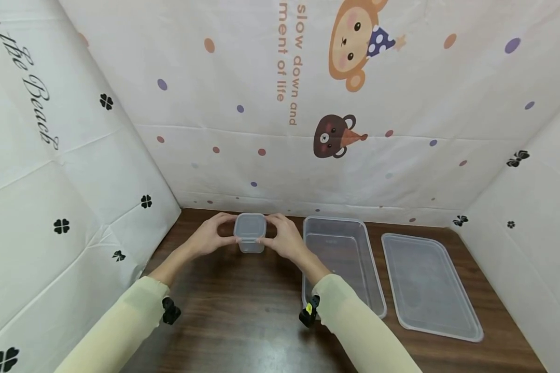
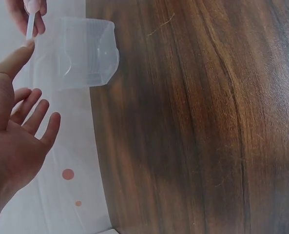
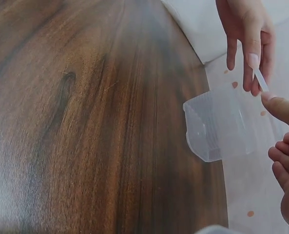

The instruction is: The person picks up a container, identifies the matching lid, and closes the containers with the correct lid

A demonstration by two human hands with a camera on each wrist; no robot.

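Together, left fingers [image 1: 227, 241] and right fingers [image 1: 267, 241] pinch a lid [image 1: 250, 226] — wooden table [image 1: 242, 311], dotted backdrop [image 1: 238, 171].

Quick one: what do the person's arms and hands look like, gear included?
Both arms wear long, pale yellow-green fabric sleeves. The left hand and right hand are bare, without gloves. Each wrist has a small black device: left one looks plain, right one shows a bright yellow mark. No cables visible.
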